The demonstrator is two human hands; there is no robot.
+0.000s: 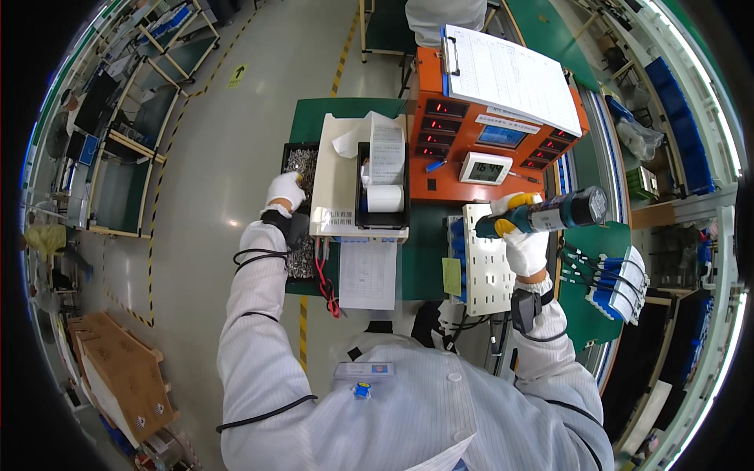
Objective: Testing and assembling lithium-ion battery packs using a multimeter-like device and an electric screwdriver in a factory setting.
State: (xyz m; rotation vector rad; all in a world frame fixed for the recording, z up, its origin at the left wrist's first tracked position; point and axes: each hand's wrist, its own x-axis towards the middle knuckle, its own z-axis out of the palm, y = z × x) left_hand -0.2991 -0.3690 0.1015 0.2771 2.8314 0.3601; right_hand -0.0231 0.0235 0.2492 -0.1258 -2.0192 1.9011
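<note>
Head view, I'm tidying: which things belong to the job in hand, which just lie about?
Likely in use:
- teal cylindrical tool in right hand
- silvery small metal pieces at left hand
- white perforated plate

Apparently lying about:
- white rectangular digital clock
- brown cardboard box

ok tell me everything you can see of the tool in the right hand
The tool is cylindrical, dark teal and black, plastic-looking, with a pale label. The gloved right hand grips its narrower part; the thicker end points right. Its left end overlaps the white perforated plate in view; contact is unclear.
</note>
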